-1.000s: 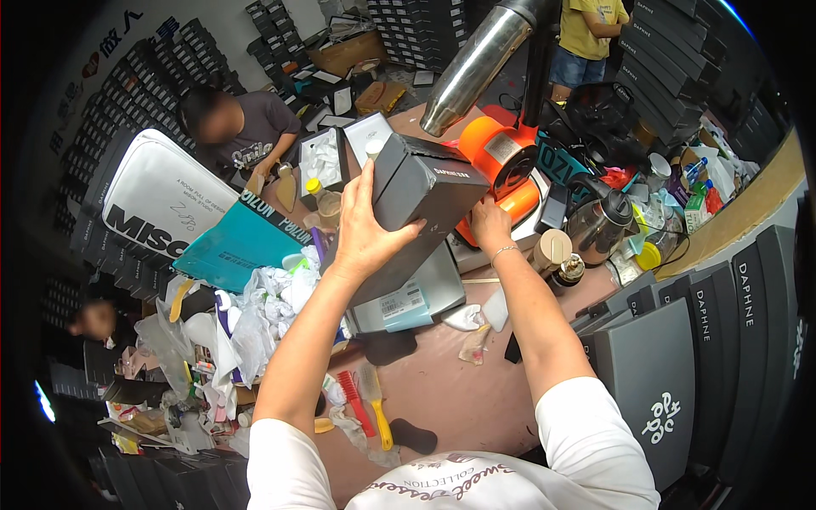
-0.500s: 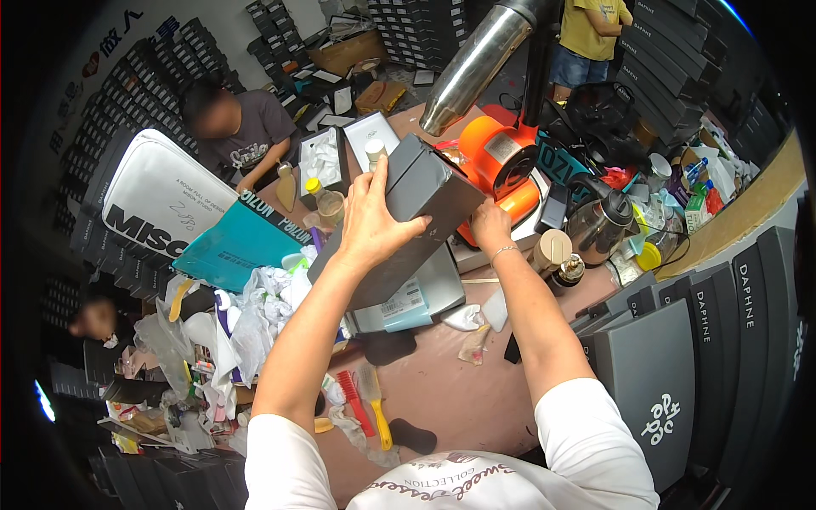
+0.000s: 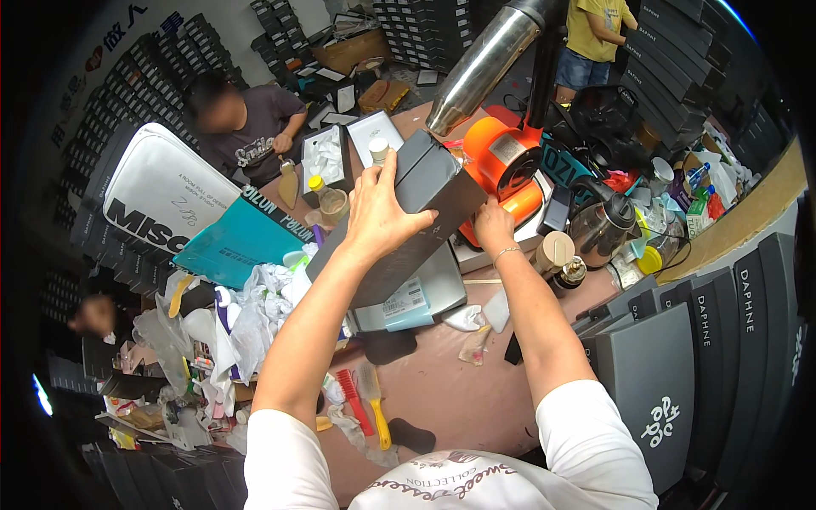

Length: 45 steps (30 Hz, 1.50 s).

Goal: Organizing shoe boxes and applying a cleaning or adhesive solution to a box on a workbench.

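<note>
A long dark grey box (image 3: 408,221) is held tilted above the brown table (image 3: 459,399). My left hand (image 3: 380,212) lies flat over its upper face, fingers spread across the top edge. My right hand (image 3: 493,225) grips the box's right lower edge, close to an orange machine (image 3: 503,161) with a shiny metal funnel (image 3: 480,68). Under the box lies a grey device with a label (image 3: 412,297).
Brushes with red and yellow handles (image 3: 365,399) lie near me. White bags and clutter (image 3: 246,314) pile at left by a teal bag (image 3: 234,242). A kettle (image 3: 599,221) and jars stand right. Grey boxes (image 3: 671,374) stack at right. A seated person (image 3: 246,119) works across the table.
The box has tipped further and moved slightly left and up. My left hand slid higher over its top face; my right hand stayed at the right edge.
</note>
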Each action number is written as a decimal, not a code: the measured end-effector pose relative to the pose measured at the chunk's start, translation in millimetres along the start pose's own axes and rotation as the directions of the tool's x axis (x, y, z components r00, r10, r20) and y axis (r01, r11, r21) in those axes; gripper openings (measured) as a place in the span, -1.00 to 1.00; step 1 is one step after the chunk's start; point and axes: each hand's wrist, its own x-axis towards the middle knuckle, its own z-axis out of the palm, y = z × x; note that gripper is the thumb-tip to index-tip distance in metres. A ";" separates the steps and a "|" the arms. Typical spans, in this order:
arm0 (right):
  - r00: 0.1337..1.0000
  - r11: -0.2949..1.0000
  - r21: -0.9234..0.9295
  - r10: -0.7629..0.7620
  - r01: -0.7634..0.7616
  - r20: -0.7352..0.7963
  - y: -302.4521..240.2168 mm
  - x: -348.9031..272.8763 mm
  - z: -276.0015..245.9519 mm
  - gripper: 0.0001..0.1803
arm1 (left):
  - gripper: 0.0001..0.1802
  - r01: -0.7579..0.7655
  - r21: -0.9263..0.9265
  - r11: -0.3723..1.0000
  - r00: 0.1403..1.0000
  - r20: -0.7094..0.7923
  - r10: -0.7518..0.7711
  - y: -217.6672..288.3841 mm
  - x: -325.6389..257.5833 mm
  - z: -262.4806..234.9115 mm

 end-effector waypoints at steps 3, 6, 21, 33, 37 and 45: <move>1.000 1.000 -0.016 -0.014 0.014 -0.024 2.8 0.5 5.1 -0.75 | 0.24 0.000 0.010 1.000 1.000 -0.010 0.000 0.0 0.2 0.3; 0.999 1.000 -0.024 -0.018 0.017 -0.026 1.8 0.2 3.0 -0.76 | 0.24 0.003 -0.001 1.000 1.000 -0.017 -0.003 0.7 0.9 -0.8; 0.991 0.999 -0.009 -0.051 0.050 -0.121 1.6 -1.2 5.5 -0.73 | 0.23 -0.076 -0.149 0.986 0.984 -0.174 0.049 -9.9 -19.2 4.6; 0.994 0.999 0.003 -0.049 0.050 -0.101 -0.3 -1.2 3.2 -0.71 | 0.21 -0.191 -0.213 0.958 0.925 -0.366 0.103 -13.6 -26.3 5.8; 0.993 0.999 0.014 -0.047 0.049 -0.110 -1.4 -2.3 1.7 -0.70 | 0.21 -0.179 -0.247 0.952 0.924 -0.376 0.076 -16.4 -30.5 3.3; 0.993 0.999 0.008 -0.047 0.049 -0.109 -1.3 -2.1 0.8 -0.67 | 0.21 -0.175 -0.241 0.955 0.906 -0.419 0.060 -22.6 -39.8 -0.7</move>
